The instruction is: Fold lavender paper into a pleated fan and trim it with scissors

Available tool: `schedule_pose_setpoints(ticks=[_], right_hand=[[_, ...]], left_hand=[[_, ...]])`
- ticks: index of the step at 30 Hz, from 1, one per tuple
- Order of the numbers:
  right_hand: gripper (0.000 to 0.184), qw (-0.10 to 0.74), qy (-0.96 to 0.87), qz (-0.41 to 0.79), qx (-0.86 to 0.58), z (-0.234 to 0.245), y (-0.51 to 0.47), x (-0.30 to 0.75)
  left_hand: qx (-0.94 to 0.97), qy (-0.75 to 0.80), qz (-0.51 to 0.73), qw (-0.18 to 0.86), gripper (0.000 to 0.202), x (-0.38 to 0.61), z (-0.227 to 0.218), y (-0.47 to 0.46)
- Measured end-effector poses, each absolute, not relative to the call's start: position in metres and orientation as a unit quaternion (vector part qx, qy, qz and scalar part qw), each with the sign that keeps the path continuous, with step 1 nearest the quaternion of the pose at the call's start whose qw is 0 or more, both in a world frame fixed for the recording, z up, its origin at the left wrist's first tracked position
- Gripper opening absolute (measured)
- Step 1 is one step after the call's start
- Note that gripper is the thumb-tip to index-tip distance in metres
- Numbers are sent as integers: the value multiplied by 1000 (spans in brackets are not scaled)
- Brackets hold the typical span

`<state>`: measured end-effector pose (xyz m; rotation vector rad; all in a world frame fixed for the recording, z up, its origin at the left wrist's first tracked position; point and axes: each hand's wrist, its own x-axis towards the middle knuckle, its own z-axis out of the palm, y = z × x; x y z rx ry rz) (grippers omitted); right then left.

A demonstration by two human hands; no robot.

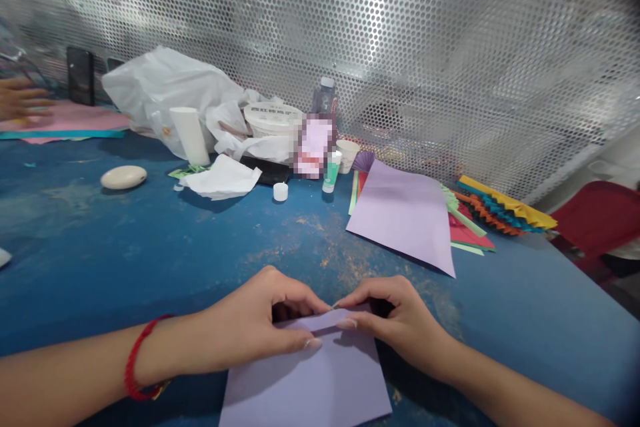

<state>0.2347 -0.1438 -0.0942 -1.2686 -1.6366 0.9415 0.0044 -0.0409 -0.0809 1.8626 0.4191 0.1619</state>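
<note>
A lilac sheet of paper lies on the blue table right in front of me. My left hand, with a red string bracelet on the wrist, pinches the sheet's far edge between thumb and fingers. My right hand pinches the same edge beside it, fingertips almost touching the left ones. The far edge looks folded over into a narrow strip under the fingers.
A second lilac sheet lies further right on coloured papers, beside folded paper fans. Behind are a glue tube, a small cap, tissue, a white plastic bag and a tub. Another person's hand rests on pink paper at far left.
</note>
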Motion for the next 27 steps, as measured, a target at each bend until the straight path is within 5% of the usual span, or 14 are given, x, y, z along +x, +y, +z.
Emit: schedule_pose_setpoints(ticks=[27], right_hand=[[12, 409, -649, 377, -519, -94, -145, 234]], left_hand=[[793, 186, 55, 578, 31, 4, -76, -42]])
